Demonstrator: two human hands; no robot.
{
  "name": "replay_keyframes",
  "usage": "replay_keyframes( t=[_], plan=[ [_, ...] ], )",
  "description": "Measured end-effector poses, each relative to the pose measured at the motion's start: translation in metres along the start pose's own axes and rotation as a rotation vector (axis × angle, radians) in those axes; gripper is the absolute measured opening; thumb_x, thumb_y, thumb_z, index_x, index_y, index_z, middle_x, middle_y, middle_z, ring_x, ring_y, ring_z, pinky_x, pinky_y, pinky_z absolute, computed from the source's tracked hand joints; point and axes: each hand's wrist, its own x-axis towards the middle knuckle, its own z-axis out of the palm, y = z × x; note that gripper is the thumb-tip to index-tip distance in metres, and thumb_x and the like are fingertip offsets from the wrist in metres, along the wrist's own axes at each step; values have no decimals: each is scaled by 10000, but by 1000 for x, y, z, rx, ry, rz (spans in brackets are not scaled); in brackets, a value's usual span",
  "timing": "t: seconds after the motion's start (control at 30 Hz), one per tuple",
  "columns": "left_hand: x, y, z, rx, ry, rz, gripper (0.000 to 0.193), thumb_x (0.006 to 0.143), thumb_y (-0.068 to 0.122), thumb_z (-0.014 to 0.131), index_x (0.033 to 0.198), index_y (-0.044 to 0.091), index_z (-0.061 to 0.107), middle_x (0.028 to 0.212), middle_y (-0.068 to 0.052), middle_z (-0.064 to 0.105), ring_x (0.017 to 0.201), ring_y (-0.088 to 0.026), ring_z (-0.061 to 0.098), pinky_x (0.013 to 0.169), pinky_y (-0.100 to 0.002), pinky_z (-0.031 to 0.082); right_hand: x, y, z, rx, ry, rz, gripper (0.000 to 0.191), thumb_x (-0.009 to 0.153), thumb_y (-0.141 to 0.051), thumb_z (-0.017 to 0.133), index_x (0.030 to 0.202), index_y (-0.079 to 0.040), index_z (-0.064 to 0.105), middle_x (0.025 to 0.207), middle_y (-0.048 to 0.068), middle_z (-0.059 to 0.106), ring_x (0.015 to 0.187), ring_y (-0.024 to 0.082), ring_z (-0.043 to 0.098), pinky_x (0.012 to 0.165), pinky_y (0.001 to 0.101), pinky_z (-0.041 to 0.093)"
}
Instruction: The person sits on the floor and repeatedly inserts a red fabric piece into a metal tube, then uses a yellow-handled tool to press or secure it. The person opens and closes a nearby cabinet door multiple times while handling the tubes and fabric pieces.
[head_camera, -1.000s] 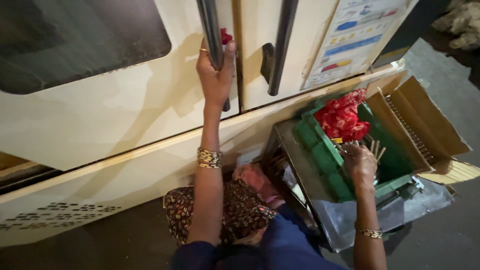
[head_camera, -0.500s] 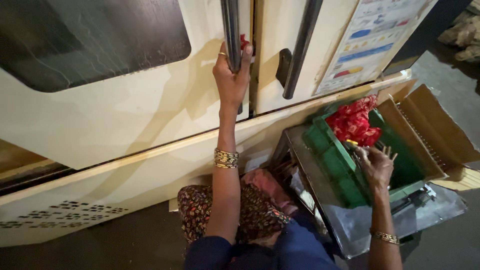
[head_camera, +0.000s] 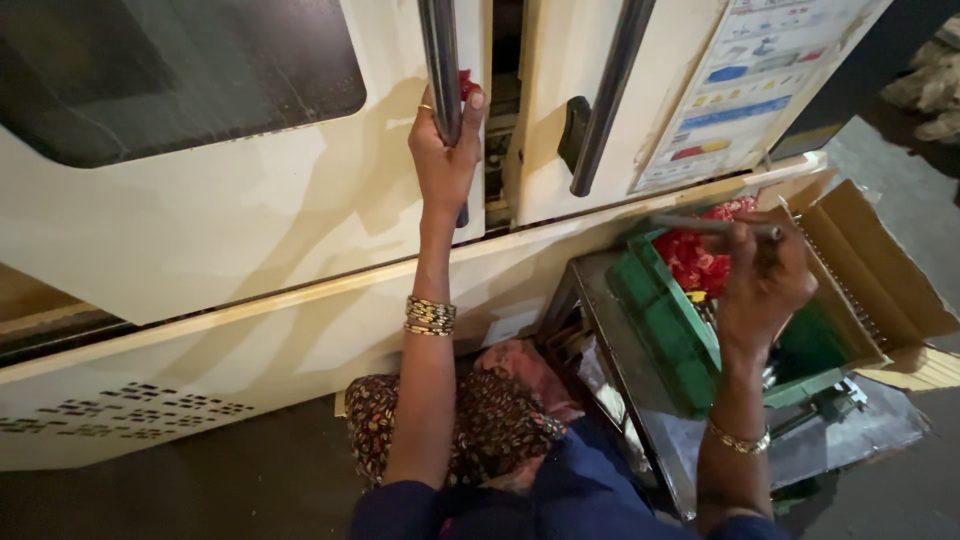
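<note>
The dark metal handle bar (head_camera: 441, 60) stands upright near the right edge of the cream door (head_camera: 250, 240), and the left hand (head_camera: 445, 150) is wrapped tightly around it, with something small and red (head_camera: 466, 84) pressed under the fingers. Further right, above the green crate (head_camera: 665, 325) with the red flowers (head_camera: 700, 262), the right hand (head_camera: 762, 285) is closed on a thin grey stick (head_camera: 700, 225). The open cardboard box (head_camera: 880, 270) is just beside it.

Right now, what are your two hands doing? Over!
Left hand wrapped round the dark door handle bar, something red tucked behind it. Right hand gripping a thin metal rod over the green crate. Nothing blocking either.
</note>
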Motion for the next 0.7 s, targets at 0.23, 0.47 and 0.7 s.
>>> replay_keyframes(
  t=[0.23,0.47,0.7],
  plan=[
    [2,-6,-7,-38,16,-36,368,1031,393,703,1191,63,671,701,71,547,560,-19,477,522,-223,410,8,0,20,164,-27,-34,158,1207,-73,601,1110,51,608,999,97,681,846,152,727,764,266,588],
    [2,-5,-10,-32,35,-36,370,1013,371,706,1207,58,666,674,75,554,515,-17,478,478,-220,389,13,44,17,1225,-56,726,348,1193,-378,596,1126,-37,619,834,62,632,697,148,628,652,264,528],
    [2,-2,-14,70,78,31,354,1056,370,702,1221,58,679,744,78,550,615,-17,480,567,-216,411,14,55,30,1121,-95,672,259,1137,-337,632,1170,-80,622,850,73,676,760,183,666,722,321,557]
  ],
)
